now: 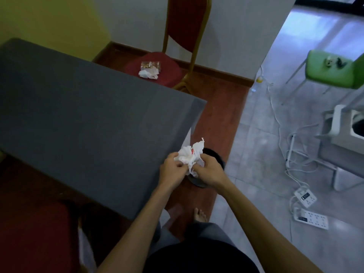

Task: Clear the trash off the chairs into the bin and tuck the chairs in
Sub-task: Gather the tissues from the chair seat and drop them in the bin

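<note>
I had both hands out in front of me, just past the near corner of the grey table point(82, 107). My left hand point(171, 170) & right hand point(209, 172) were both clenched on one wad of crumpled white paper point(190, 156), w/ a bit of red print showing on it. Left fingers point(178, 164) pinched the wad's left side, right fingers curled round its lower right; a torn strip hung down btwn my hands. The wad sat directly above the small black bin point(214, 156) on the red-brown floor by the table corner, not yet inside it. The bin's rim showed behind my right hand & its base below my wrists; I couldn't tell what was in it.

More trash point(149, 70) lay on the seat of the red chair point(183, 32) at the far side of the table: a crumpled white piece w/ a clear wrapper just behind it, touching. That chair stood pulled out from the table, gold frame, back against the white wall. A 2nd red seat point(31, 233) showed at bottom left, partly under the table edge, w/ something pale at its right edge, too blurred to ID.

Off right, on the grey tiles, a green stool point(334, 73) held a couple of small items, & white power strips point(307, 207) w/ cables lay on the floor.
</note>
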`<action>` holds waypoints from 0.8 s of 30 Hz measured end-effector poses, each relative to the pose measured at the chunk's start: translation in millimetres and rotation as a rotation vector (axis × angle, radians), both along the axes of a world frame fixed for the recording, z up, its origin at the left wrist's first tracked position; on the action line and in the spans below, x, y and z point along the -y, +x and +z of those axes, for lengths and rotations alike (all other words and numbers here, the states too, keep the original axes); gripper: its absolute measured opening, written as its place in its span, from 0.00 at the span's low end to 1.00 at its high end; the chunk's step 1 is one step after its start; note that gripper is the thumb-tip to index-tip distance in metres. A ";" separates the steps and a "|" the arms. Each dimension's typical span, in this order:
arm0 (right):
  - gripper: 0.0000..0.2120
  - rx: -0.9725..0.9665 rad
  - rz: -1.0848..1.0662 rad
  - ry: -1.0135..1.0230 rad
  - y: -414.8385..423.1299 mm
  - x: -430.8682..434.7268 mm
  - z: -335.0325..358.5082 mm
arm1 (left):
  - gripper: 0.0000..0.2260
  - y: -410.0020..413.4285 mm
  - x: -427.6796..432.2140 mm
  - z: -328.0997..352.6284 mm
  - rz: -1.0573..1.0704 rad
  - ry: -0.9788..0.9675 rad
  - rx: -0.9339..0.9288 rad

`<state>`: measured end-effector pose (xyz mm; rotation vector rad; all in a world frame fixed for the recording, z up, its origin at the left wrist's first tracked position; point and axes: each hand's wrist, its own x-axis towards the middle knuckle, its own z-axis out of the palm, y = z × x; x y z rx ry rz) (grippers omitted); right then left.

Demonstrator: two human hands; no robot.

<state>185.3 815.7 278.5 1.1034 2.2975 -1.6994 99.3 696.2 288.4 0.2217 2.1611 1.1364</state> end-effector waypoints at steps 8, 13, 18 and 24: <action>0.09 0.107 -0.087 -0.098 14.0 -44.3 -68.2 | 0.10 10.3 -56.0 -46.0 -0.119 -0.118 0.037; 0.11 0.174 -0.089 -0.091 12.2 -72.3 -121.9 | 0.11 5.4 -91.6 -106.1 -0.154 -0.189 0.102; 0.11 0.234 -0.070 -0.103 4.2 -101.3 -200.4 | 0.13 -4.6 -122.9 -181.8 -0.231 -0.270 0.123; 0.14 0.285 -0.024 -0.100 -6.5 -109.9 -315.4 | 0.17 -17.0 -141.3 -288.0 -0.322 -0.380 0.129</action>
